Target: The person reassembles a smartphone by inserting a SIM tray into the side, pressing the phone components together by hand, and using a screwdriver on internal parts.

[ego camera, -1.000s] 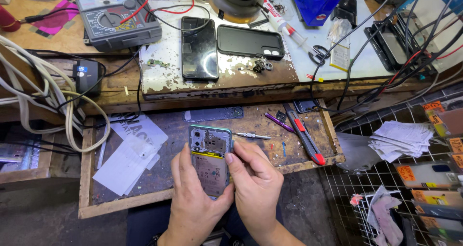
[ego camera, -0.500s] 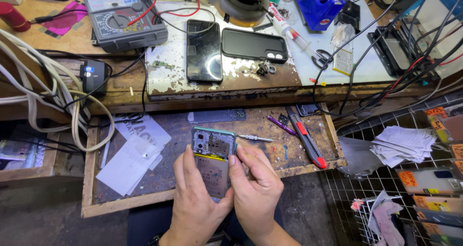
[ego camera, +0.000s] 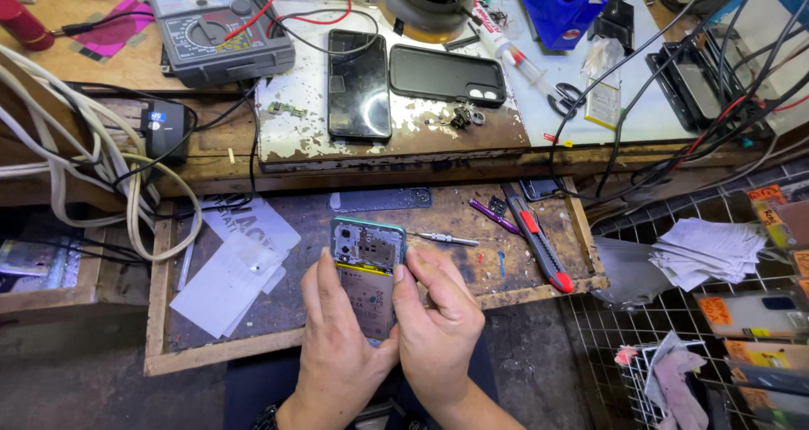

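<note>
Near: worn wooden pull-out tray [ego camera: 160, 346] w/ white paper sheets [ego camera: 232, 270] at left, small screwdriver [ego camera: 445, 240] centre, red-black utility knife [ego camera: 539, 246] right, purple tool [ego camera: 495, 217] beside it. Far: workbench [ego camera: 101, 55] w/ multimeter [ego camera: 215, 26], black phone [ego camera: 359, 84], dark phone case [ego camera: 447, 74], scissors [ego camera: 566, 100].

The opened phone [ego camera: 368, 266] is held over the pull-out tray [ego camera: 160, 312], the left hand [ego camera: 337, 346] on its left edge and the right hand [ego camera: 434, 320] on its right, the two hands touching below it. Paper sheets [ego camera: 232, 261] lie on the tray to the left; a small screwdriver [ego camera: 445, 239] lies just right of the phone, a utility knife [ego camera: 539, 249] farther right. Behind, on the bench, a phone [ego camera: 359, 85] lies left of a phone case [ego camera: 447, 74], a multimeter [ego camera: 215, 26] farther left.
</note>
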